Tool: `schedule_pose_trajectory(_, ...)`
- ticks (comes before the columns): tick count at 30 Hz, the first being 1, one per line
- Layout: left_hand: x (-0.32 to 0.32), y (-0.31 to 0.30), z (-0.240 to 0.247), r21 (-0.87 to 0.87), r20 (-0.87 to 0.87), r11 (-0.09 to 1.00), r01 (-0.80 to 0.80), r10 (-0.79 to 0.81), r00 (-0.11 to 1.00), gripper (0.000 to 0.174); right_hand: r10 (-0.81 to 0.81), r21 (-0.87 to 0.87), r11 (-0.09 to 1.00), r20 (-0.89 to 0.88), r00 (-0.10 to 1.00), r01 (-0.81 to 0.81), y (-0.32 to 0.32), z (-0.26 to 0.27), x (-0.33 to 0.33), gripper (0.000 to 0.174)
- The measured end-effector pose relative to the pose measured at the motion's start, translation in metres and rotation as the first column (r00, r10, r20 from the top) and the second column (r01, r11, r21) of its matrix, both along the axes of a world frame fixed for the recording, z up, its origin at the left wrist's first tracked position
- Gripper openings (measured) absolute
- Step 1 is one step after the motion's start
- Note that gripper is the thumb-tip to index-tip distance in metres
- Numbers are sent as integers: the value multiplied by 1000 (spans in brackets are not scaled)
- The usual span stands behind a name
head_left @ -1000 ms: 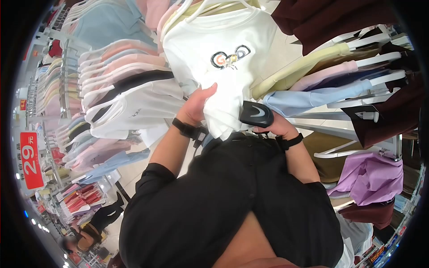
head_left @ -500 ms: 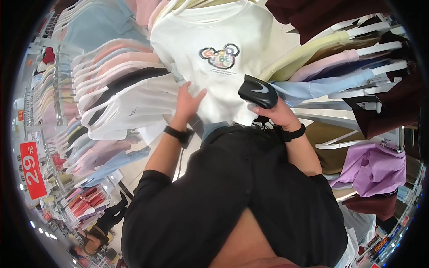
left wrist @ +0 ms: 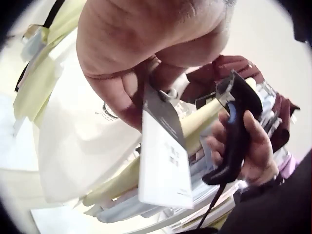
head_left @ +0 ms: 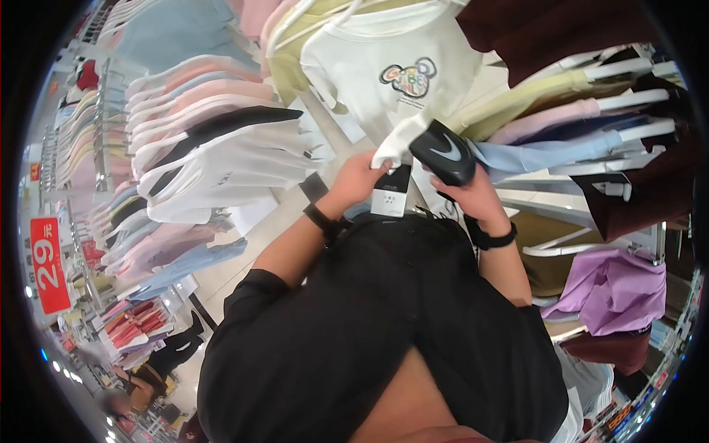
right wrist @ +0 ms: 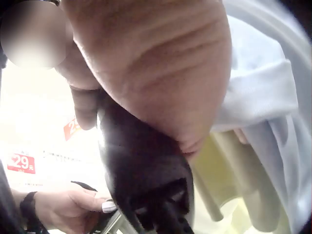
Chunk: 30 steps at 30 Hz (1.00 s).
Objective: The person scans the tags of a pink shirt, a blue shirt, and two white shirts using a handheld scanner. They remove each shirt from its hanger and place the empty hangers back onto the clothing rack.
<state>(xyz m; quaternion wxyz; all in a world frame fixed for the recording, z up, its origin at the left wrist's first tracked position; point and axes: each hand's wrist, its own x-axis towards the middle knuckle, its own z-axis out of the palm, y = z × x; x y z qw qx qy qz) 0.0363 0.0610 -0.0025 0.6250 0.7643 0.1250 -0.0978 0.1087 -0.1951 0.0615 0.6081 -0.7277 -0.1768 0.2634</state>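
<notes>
A white T-shirt (head_left: pixel 377 66) with a colourful mouse-ear print hangs on a white hanger ahead of me. With my left hand (head_left: pixel 356 183) I pinch a black-and-white hang tag (left wrist: pixel 165 163), and a bunched edge of the shirt lies at the same fingertips. The tag hangs below them, printed side showing in the left wrist view. My right hand (head_left: pixel 481 201) grips a black barcode scanner (head_left: pixel 444 153) by its handle, a cord trailing below (left wrist: pixel 212 207). The scanner's head is close beside the tag, at the shirt's lower edge.
Racks of pastel, white and black tops (head_left: pixel 221 173) stand on the left, with a red 29 price sign (head_left: pixel 50 264). More hung garments (head_left: pixel 561 111) crowd the right, above a purple garment (head_left: pixel 609 292). Another person (head_left: pixel 144 384) is at the lower left.
The left hand has let the shirt front fall flat, then moved right and taken the tag. The shirt has shifted right. The scanner has risen and tilted toward the tag.
</notes>
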Motion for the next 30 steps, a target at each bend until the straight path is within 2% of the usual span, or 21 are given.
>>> schedule_pose_trajectory(2, 6, 10, 1, -203, -142, 955, -216, 189, 972, 29, 11, -54, 998, -20, 1000, -12, -6, 11, -3, 45)
schedule_pose_trajectory(4, 10, 18, -15, -435, -250, 798, -418, 338, 907, 27, 30, -67, 997, -32, 999, -32, -14, 14, -13, 45)
schedule_pose_trajectory(7, 15, 30, -18, -507, -320, 718, -476, 356, 878, 25, 131, -165, 977, -33, 991, -134, -20, 27, -30, 46)
schedule_pose_trajectory(8, 16, 27, -16, -533, -323, 679, -504, 387, 864, 25, 154, -198, 969, 2, 988, -150, -17, 38, -35, 36)
schedule_pose_trajectory(9, 17, 23, -3, -559, -326, 638, -529, 417, 849, 25, 170, -204, 966, 49, 984, -157, -18, 37, -39, 42)
schedule_pose_trajectory(10, 19, 21, 4, -584, -328, 597, -550, 446, 833, 25, 172, -213, 963, 21, 985, -163, -18, 36, -41, 44)
schedule_pose_trajectory(13, 21, 25, 0, -645, -343, 506, -573, 478, 809, 23, 172, -227, 959, -10, 985, -170, -21, 35, -43, 45)
schedule_pose_trajectory(14, 23, 28, -6, -689, -367, 442, -575, 471, 802, 22, 176, -229, 958, -10, 984, -173, -21, 34, -42, 45)
schedule_pose_trajectory(16, 26, 38, -28, -759, -414, 304, -576, 456, 788, 22, 173, -235, 957, -8, 985, -170, -20, 41, -41, 44)
schedule_pose_trajectory(19, 25, 52, -30, -953, -279, 47, -299, 245, 928, 23, 201, -267, 943, -24, 979, -200, -20, 53, -40, 44)
schedule_pose_trajectory(20, 26, 48, -28, -896, -419, 21, -443, 289, 861, 28, 213, -283, 935, -32, 976, -214, -20, 56, -40, 44)
schedule_pose_trajectory(23, 26, 43, -26, -984, -175, -89, -156, 274, 946, 31, 227, -257, 937, -58, 972, -235, -18, 63, -40, 45)
schedule_pose_trajectory(24, 26, 40, -26, -984, -150, -134, -117, 274, 950, 35, 232, -258, 935, -71, 970, -243, -16, 66, -40, 45)
schedule_pose_trajectory(27, 27, 35, -23, -955, -241, -240, -174, 286, 928, 41, 253, -239, 932, -108, 961, -272, -15, 70, -37, 46)
schedule_pose_trajectory(30, 34, 35, -36, -967, -113, -251, -50, 245, 963, 45, 282, -207, 929, -133, 950, -305, -15, 76, -35, 47)
